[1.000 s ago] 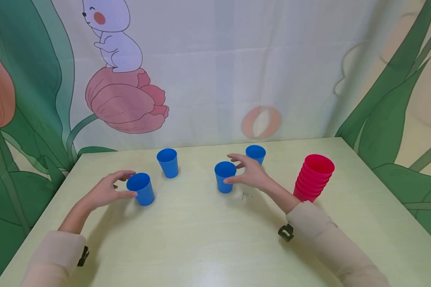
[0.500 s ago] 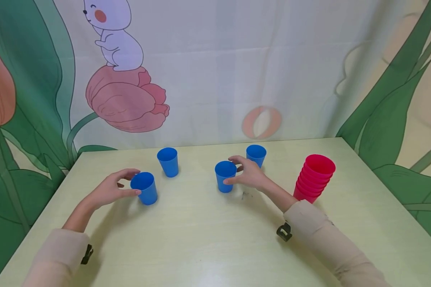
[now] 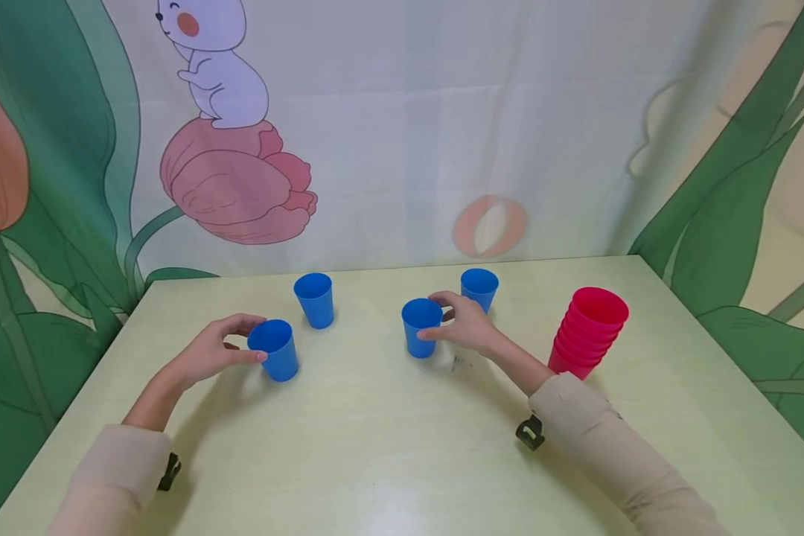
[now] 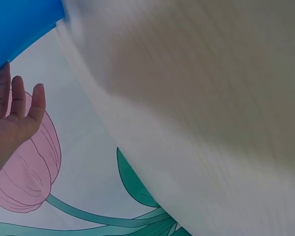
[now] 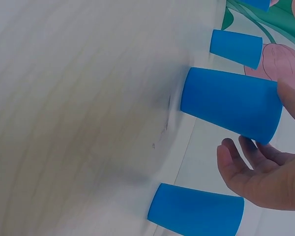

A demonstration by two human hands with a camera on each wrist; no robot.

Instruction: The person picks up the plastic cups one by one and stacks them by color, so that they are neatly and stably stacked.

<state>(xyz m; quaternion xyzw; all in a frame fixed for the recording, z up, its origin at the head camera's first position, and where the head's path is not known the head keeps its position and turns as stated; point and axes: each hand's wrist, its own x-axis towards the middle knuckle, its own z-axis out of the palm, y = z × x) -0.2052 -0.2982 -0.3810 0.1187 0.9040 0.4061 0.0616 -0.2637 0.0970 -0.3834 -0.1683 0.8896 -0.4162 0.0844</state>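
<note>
At the left of the table, my left hand (image 3: pixel 204 348) holds a blue cup (image 3: pixel 278 356) near its rim between thumb and fingers. The left wrist view catches only part of this blue cup (image 4: pixel 19 29), fingertips against its side. Near the middle, my right hand (image 3: pixel 465 324) pinches a second blue cup (image 3: pixel 420 335) by the rim, thumb in front and fingers behind. From the right wrist, that blue cup (image 5: pixel 231 103) stands upright with its base close to the tabletop. Both cups are mouth up.
A blue cup (image 3: pixel 316 304) stands at the back left, and another blue cup (image 3: pixel 481 286) sits behind my right hand, partly hidden. A leaning-looking stack of red cups (image 3: pixel 588 327) stands at the right. A printed curtain (image 3: pixel 375 149) hangs behind the table (image 3: pixel 375 447).
My left hand and its blue cup have slid a little to the right. The right hand's fingers have drawn in around the rim of the middle cup, which stays in place.
</note>
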